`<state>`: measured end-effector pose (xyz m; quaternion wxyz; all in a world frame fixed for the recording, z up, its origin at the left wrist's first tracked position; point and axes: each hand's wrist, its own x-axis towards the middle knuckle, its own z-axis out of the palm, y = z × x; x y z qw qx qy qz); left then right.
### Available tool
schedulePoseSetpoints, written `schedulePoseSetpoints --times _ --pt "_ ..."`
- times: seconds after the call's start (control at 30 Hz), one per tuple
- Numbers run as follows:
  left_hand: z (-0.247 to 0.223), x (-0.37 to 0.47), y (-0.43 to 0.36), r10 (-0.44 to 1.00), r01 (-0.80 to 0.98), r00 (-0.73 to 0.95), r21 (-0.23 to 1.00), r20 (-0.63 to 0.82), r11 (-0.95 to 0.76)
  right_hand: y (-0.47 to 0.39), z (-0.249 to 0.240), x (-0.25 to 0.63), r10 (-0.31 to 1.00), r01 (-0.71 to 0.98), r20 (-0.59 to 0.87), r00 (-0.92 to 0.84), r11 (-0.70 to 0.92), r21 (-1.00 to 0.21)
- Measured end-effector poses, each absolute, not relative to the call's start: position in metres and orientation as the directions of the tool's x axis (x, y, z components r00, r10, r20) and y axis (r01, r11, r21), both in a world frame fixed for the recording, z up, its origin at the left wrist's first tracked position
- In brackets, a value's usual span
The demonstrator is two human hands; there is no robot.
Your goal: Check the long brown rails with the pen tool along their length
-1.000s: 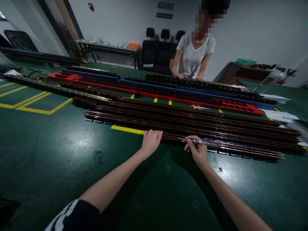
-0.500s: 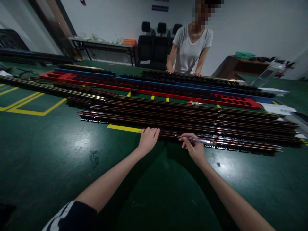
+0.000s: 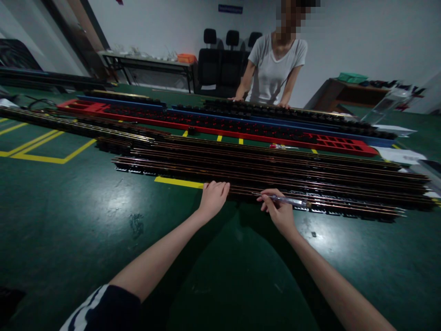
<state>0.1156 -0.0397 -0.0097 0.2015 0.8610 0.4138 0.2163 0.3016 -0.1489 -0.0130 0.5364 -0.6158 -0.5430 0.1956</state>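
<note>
Long dark strips with copper-coloured rods (image 3: 193,158) lie side by side across the green table. My left hand (image 3: 214,198) is closed over the near edge of the front dark strip (image 3: 243,191), its fingers curled and their tips hidden. To its right, my right hand (image 3: 277,206) pinches a slim screwdriver with a clear handle (image 3: 292,201). The handle points right over the strips, and the thin shaft points left toward my left hand. Where the tip touches cannot be made out.
Behind the strips lies a long red frame (image 3: 220,131), with blue rails (image 3: 275,126) beyond. A small red-and-clear screwdriver (image 3: 280,146) rests between. A co-worker in a white shirt (image 3: 275,64) stands opposite, hands on the far strips. A clear bottle (image 3: 387,103) stands at right.
The whole view has shifted very slightly. Both my hands keep their places and holds; the co-worker's hand on the left side of the view has moved a little left.
</note>
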Motion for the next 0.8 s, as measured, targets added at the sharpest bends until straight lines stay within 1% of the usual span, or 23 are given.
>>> schedulePoseSetpoints --times 0.43,0.8 --pt "-0.0113 0.1167 -0.0386 0.798 0.635 0.564 0.505 0.215 -0.585 -0.1491 -0.0103 0.299 0.872 0.496 0.353 0.34 0.153 -0.855" --pt "-0.0084 0.116 -0.0402 0.801 0.627 0.566 0.529 0.195 -0.572 -0.1494 -0.011 0.2996 0.873 0.499 0.346 0.344 0.143 -0.855"
